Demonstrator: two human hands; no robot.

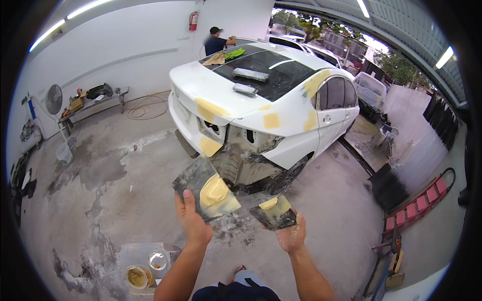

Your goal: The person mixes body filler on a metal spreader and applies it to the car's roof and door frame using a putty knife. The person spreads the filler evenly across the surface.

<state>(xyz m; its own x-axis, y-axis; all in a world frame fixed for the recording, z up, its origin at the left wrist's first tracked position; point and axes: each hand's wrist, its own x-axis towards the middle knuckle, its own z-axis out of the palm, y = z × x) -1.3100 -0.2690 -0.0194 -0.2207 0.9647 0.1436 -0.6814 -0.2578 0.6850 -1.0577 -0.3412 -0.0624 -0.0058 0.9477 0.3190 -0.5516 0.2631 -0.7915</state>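
Note:
My left hand [192,223] grips a dark, smeared mixing board [188,178], its thumb on top. A mound of pale yellow body filler [214,190] lies on that board. In my right hand [293,232] is a smaller dark spreader [276,218], with a dab of the same filler along its far edge. The board and the spreader are apart. Beyond them stands a white car [296,131], its rear corner stripped of its bumper and lamp. Yellow filler patches [271,120] mark its body, and two sanding blocks [251,74] rest on the rear window.
An open tub of filler [139,277] stands at the lower left beside its lid [157,260]. A bench with tools [95,103] and a fan [53,99] are along the left wall. Another person [216,42] works beyond the car. A red ladder [416,205] leans at right.

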